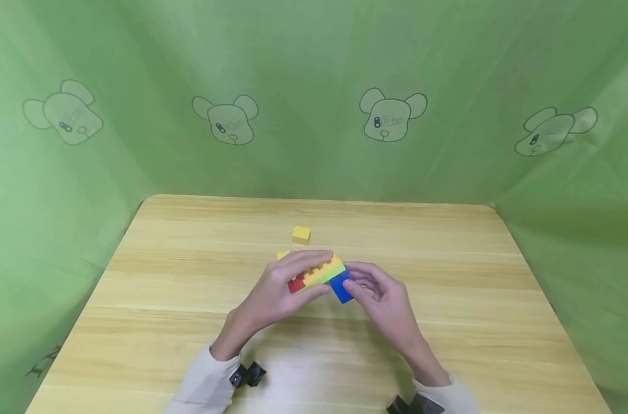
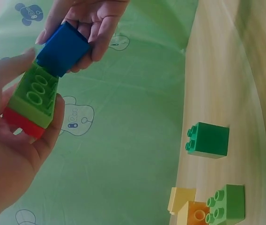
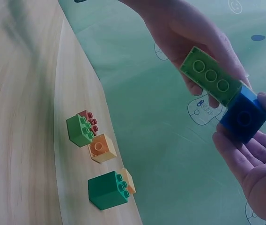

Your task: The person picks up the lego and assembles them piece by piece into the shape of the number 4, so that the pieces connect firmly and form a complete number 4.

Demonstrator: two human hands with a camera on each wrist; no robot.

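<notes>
Above the table my left hand (image 1: 278, 290) grips a joined block of toy bricks, with a long light green brick (image 3: 208, 75) at its underside. On the other face of that brick are a yellow brick (image 1: 325, 269) and a red brick (image 1: 296, 283). My right hand (image 1: 389, 299) pinches a blue brick (image 1: 341, 287) between thumb and fingers. In the right wrist view, the blue brick meets the end of the green one and hangs below it. Whether their studs are pressed fully together cannot be seen.
On the wooden table (image 1: 190, 253) lie a yellow brick (image 1: 301, 234), a dark green brick (image 2: 210, 139), an orange brick (image 3: 102, 148), a lighter green brick (image 2: 233, 205) and a red one (image 3: 93, 125). A green curtain (image 1: 314, 167) hangs around the back and sides.
</notes>
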